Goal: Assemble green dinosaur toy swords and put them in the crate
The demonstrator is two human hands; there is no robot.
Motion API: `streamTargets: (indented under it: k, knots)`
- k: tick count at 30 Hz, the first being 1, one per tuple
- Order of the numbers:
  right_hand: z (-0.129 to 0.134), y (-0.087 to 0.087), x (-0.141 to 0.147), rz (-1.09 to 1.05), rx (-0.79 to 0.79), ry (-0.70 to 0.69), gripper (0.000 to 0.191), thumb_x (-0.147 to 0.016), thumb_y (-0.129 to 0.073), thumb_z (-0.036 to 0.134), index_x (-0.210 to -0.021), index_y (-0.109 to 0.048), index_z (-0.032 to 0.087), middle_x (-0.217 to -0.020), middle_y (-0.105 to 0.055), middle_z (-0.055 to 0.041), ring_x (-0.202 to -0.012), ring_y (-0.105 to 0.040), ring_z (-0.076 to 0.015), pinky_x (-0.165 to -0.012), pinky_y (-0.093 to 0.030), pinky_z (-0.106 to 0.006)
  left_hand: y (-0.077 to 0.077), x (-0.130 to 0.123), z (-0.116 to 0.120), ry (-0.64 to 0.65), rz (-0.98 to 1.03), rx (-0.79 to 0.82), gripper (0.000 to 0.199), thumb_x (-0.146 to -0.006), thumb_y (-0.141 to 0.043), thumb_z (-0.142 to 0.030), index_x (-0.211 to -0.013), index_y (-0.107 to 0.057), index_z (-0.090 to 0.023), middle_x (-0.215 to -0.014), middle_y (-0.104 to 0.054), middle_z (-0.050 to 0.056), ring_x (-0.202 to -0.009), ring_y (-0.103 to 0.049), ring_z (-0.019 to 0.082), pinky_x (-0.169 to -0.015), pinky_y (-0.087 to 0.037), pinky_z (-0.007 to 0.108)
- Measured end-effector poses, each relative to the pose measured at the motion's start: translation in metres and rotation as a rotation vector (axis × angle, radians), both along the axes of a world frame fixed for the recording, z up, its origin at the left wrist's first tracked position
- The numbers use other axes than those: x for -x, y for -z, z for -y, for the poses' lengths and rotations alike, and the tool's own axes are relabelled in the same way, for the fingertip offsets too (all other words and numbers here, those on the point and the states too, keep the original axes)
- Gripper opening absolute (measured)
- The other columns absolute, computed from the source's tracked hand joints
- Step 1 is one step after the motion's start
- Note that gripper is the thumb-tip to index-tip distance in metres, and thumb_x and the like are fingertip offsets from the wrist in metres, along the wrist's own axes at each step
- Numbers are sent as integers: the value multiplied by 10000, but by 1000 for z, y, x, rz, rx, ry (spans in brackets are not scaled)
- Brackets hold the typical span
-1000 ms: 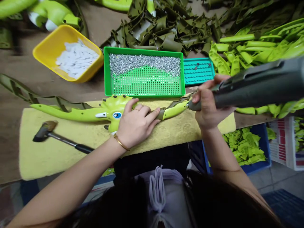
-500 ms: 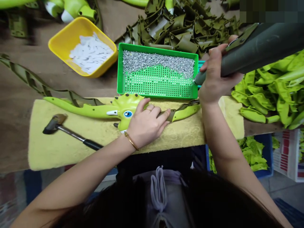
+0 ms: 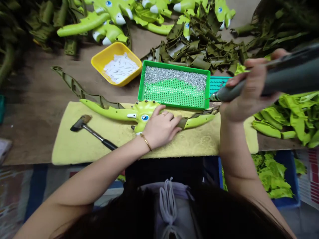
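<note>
A lime green toy dinosaur [image 3: 146,114] with a blue eye lies on a yellow pad [image 3: 199,142], with olive ribbed strips along its long parts. My left hand [image 3: 160,127] rests flat across it, holding it down. My right hand [image 3: 251,88] grips a grey electric screwdriver [image 3: 286,78], whose tip points left at the right edge of a green pegboard tray [image 3: 174,99]. Silver screws [image 3: 175,76] fill the upper part of that tray. The tip is right by the rim, clear of the toy.
A rubber-headed mallet [image 3: 92,134] lies on the pad. A yellow tray of white pieces [image 3: 116,64] and a teal tray [image 3: 219,83] stand nearby. Olive parts [image 3: 199,49], finished toys [image 3: 109,20] and lime parts [image 3: 286,119] are heaped around. A blue crate [image 3: 286,176] sits below right.
My right hand has lifted the screwdriver from the toy's end to the tray's right edge. The view has drawn back, showing more table. My left hand stays on the toy.
</note>
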State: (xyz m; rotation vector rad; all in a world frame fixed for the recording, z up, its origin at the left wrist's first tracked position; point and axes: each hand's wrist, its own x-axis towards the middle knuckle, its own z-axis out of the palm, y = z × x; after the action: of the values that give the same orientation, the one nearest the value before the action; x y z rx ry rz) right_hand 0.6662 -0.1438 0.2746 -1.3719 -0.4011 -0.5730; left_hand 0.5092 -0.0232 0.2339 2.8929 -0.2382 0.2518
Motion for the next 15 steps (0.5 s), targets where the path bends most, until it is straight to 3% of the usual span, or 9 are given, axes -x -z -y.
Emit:
streamTargets:
  k: [3,7,12,15]
  knots:
    - [9,-5,38,9,-20,-72,211,-861,-500,354,-1070,-531,355,-895,-555,53,-462,-443,-36,-463,-386,-239,0,-2,1,-33,-49,40,308,-890,-569,-387,-1022,-692,-137,-852,-704,95,-858,-638,254,-1033,-383,509]
    - [13,12,74,32,20,-177,253,-827,-547,405,-1079,-556,433,-858,-551,56,-437,-422,-60,-416,-382,-253,0,-3,1,-38,-71,67,293,-880,-571,-371,-1019,-698,-146,-864,-703,90,-879,-640,259,-1035,-372,529]
    - [16,36,79,23,165,-232,264,-830,-562,462,-1077,-501,393,-724,-470,59,-461,-459,-87,-464,-432,-264,2,-3,2,-43,-61,112,298,-877,-575,-352,-1042,-705,-140,-861,-702,92,-896,-637,259,-1039,-360,538]
    - [25,39,79,-43,230,-308,307,-826,-575,498,-1097,-473,397,-677,-461,78,-495,-511,-98,-532,-483,-289,1,-2,2,-32,-31,96,294,-881,-568,-342,-1031,-707,-131,-837,-700,95,-880,-637,261,-1024,-376,535]
